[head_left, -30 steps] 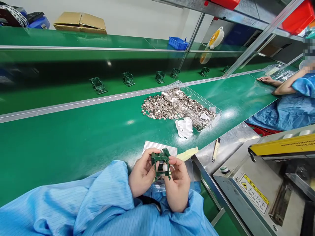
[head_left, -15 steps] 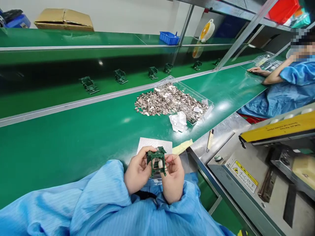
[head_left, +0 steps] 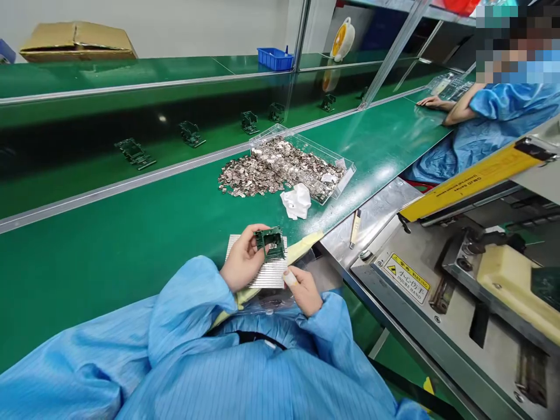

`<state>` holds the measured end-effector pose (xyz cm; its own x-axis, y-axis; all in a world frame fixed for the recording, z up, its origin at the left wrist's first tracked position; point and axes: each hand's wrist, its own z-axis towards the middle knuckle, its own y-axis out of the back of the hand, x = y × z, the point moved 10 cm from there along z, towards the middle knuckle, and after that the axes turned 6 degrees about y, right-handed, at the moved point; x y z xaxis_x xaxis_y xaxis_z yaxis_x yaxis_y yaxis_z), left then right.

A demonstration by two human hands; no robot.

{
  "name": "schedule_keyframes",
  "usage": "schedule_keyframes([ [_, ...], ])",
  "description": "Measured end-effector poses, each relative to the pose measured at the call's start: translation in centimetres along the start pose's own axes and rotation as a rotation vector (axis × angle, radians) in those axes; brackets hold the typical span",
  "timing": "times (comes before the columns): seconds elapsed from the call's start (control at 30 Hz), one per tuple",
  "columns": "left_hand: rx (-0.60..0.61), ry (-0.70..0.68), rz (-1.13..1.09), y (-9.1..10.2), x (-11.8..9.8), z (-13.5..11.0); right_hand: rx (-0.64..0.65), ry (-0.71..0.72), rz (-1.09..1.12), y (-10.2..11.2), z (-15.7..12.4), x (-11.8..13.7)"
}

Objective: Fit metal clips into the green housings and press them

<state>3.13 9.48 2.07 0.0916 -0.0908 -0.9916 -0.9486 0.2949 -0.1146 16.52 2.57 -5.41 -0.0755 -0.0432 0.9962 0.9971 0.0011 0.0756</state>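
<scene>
My left hand (head_left: 242, 262) grips a small green circuit board assembly (head_left: 263, 238), shaped like an open frame, between thumb and fingers. It is raised over a white ribbed pad (head_left: 268, 277) at the table's near edge. To the right of the pad and lower down, my right hand (head_left: 306, 291) is apart from the board, its fingers curled together. A white covering shows at one fingertip of that hand; whether something small is pinched there is hidden. Beyond the pad, many small metal pieces (head_left: 251, 177) lie heaped on the green table, spilling from a clear plastic tray (head_left: 345, 181).
Crumpled white paper (head_left: 296, 201) lies before the tray, and yellow material (head_left: 306, 246) sticks out beside the pad. A utility knife (head_left: 355, 229) rests on the metal ledge by a machine (head_left: 394, 297). Several green board assemblies (head_left: 191, 134) stand along the back strip. A co-worker's arm (head_left: 459, 111) is at right.
My right hand has come away from the board assembly and moved down and right. My left hand keeps hold of the assembly and has raised it. The view has shifted right.
</scene>
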Motion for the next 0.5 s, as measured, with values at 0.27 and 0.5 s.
schedule_keyframes([
  [0.27,0.02,0.017,0.028,-0.4,0.4,0.0,-0.077,0.024,0.109,-0.8,0.0,-1.6],
  [0.5,0.04,0.027,0.017,-0.4,0.7,0.0,-0.163,0.013,0.174,-1.1,-0.8,-3.0],
])
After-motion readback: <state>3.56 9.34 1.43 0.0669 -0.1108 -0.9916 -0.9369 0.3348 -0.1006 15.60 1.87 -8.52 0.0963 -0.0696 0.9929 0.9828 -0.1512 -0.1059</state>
